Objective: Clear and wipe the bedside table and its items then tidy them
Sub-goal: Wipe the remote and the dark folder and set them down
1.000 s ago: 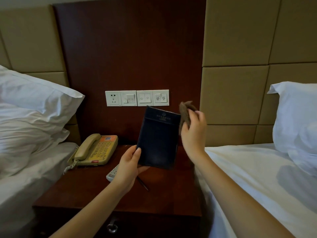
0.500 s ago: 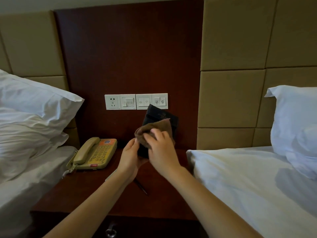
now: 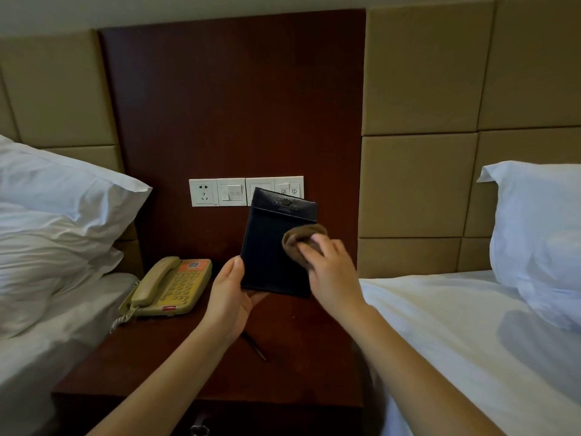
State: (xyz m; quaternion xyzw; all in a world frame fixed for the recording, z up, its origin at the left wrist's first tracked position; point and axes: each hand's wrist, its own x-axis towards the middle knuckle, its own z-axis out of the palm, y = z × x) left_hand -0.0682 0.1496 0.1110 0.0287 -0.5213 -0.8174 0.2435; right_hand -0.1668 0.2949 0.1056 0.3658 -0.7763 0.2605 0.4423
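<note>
A dark blue leather folder [image 3: 267,247] is held upright above the wooden bedside table [image 3: 301,366]. My left hand [image 3: 231,297] grips the folder by its lower left corner. My right hand [image 3: 327,272] presses a bunched brown cloth [image 3: 301,239] against the right side of the folder's front. A beige telephone [image 3: 171,286] sits at the table's back left. A dark pen [image 3: 254,346] lies on the table below my left wrist.
A white socket and switch panel [image 3: 232,191] is on the dark wood wall panel behind the folder. Beds with white sheets and pillows [image 3: 56,215] flank the table on both sides. A drawer keyhole [image 3: 198,429] shows at the table's front.
The cloth went from beside the folder onto its front, then slid from the folder's middle toward its right side. The folder stayed upright in my left hand.
</note>
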